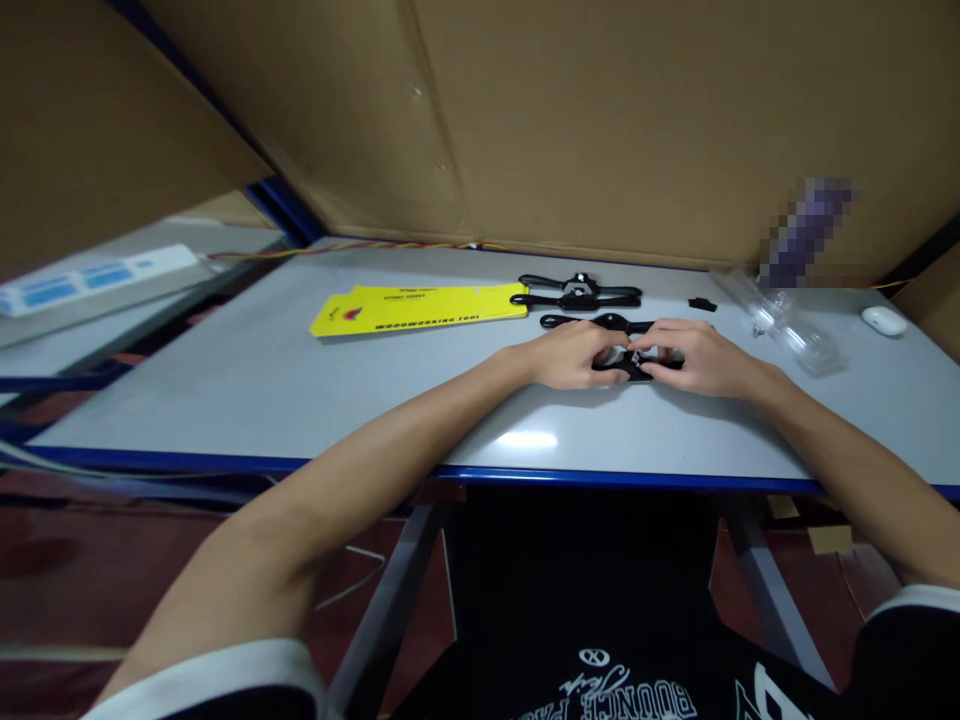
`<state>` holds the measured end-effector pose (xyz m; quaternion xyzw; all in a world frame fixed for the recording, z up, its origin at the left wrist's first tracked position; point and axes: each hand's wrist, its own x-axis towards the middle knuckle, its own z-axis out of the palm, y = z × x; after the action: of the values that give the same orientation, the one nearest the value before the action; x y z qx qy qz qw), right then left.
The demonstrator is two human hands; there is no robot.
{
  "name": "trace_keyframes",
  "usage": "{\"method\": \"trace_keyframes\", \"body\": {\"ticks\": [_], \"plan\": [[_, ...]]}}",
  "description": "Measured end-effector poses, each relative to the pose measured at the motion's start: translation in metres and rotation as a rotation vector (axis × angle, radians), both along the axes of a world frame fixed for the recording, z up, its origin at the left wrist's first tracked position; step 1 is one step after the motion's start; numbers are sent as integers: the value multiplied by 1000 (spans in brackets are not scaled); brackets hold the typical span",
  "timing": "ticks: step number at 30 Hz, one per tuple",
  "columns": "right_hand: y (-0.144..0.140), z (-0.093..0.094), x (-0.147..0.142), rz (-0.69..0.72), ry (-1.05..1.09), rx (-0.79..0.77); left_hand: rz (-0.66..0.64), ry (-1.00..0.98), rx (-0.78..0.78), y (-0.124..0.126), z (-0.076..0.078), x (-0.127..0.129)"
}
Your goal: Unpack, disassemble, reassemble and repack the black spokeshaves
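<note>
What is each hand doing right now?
Left hand: closed on the black tool on the table.
Right hand: closed on the same tool.

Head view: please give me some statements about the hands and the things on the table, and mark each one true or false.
1. Both hands, left hand and right hand, rest on the black tool. True.
2. The yellow card lies to the right of the hands. False: it lies to their left.
3. Other black tools lie beyond the hands on the grey table. True.
4. The clear plastic packaging is in the left hand. False: it lies on the table, right of the hands.
5. A small white object sits near the right edge. True.
</note>
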<state>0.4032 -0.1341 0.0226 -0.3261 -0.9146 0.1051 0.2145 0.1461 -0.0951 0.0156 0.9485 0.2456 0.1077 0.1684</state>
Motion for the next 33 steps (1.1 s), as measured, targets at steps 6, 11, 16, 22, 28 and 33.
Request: {"method": "trace_keyframes", "body": {"ticks": [6, 11, 16, 22, 28, 33], "plan": [[0, 5, 1, -44, -106, 6, 0, -9, 0, 1, 0, 0], [-3, 5, -5, -44, -92, -14, -12, -3, 46, 1, 0, -1], [-3, 3, -12, -24, -47, -46, -8, 10, 53, 1, 0, -2], [4, -4, -13, -1, -15, -58, 21, 8, 103, 3, -4, -2], [4, -6, -14, 13, -22, -67, 19, 12, 115, 7, -6, -2], [-1, -4, -18, 36, -90, -38, 6, 1, 103, 7, -5, -3]]}}
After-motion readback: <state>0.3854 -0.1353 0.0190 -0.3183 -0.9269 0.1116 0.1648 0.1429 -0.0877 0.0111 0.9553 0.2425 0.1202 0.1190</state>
